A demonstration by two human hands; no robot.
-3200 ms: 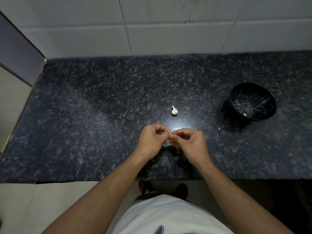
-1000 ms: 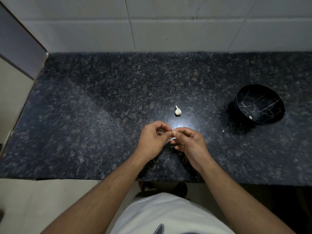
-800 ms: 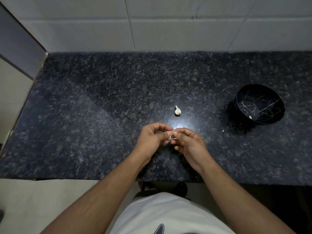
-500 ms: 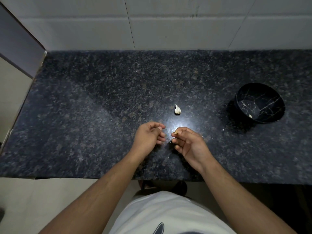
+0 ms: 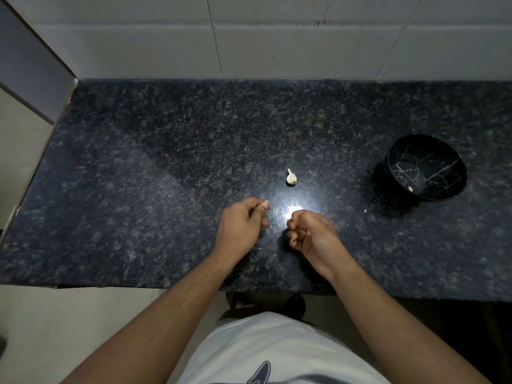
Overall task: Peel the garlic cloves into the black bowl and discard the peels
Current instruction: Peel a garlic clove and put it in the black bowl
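Unpeeled garlic clove point(image 5: 291, 178) lying on counter point(image 5: 155, 173), just beyond both hands. One small pale clove point(image 5: 410, 189) inside black bowl point(image 5: 399, 153), well right on counter. Left hand point(image 5: 239, 225) fingers curled, apparently empty. Right hand point(image 5: 311, 232) fingers curled inward; cannot tell whether clove held inside. Hands apart, over bright glare on counter. Small white fleck point(image 5: 365, 210) near bowl.
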